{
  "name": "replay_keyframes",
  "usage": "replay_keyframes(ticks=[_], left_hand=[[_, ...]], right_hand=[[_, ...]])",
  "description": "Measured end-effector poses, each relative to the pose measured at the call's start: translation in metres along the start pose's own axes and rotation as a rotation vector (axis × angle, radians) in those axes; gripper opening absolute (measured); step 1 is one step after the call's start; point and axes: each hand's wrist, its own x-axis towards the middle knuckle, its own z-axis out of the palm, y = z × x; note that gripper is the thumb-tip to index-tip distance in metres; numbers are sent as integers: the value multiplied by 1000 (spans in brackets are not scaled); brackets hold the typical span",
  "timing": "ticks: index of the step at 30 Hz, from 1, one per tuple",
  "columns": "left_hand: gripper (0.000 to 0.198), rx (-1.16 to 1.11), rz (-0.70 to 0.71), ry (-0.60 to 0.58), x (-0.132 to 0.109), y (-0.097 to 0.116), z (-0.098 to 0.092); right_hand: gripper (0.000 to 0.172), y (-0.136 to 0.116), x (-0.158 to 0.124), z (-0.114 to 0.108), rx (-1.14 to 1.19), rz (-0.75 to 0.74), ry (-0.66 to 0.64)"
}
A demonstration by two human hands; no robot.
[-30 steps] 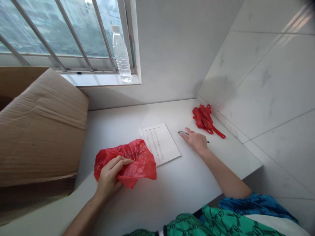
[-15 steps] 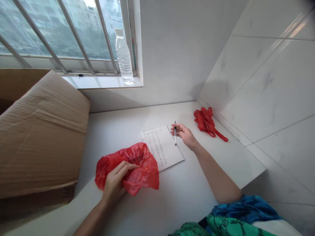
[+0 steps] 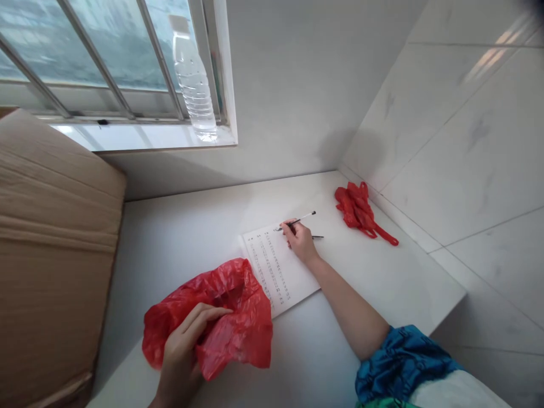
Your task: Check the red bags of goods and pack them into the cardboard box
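Note:
My left hand (image 3: 187, 343) is closed on the near rim of a crumpled red plastic bag (image 3: 242, 340), whose mouth gapes upward; its contents are not visible. My right hand (image 3: 301, 241) rests over the upper right part of a white pad of paper (image 3: 266, 266) bearing rows of small dark marks. Pinched in its fingers is a pen (image 3: 306, 216), tilted, with its dark tip at the paper's top edge. A thin dark stick (image 3: 318, 237) pokes out beside this hand; I cannot tell what it is.
Another red plastic bag (image 3: 357, 209) lies bunched near the tiled wall (image 3: 467, 170). A large cardboard box (image 3: 55, 238) stands at the left on the white tabletop (image 3: 182, 226). A clear water bottle (image 3: 195, 85) is on the sill of the barred window.
My right hand has moved left onto the paper, and the pen has turned from upright to slanting. My left hand keeps hold of the red bag. The view has shifted slightly.

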Motion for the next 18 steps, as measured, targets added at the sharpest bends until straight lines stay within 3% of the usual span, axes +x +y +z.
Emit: replay_keyframes(ticks=[6,18], left_hand=[[23,-6,-31,-6,0,-2,0],[23,1,-21,-16,0,-3,1]], right_hand=[[34,-1,1,-1,-122,-40,-24],[32,-2,0,-2,-103,-33,-4]])
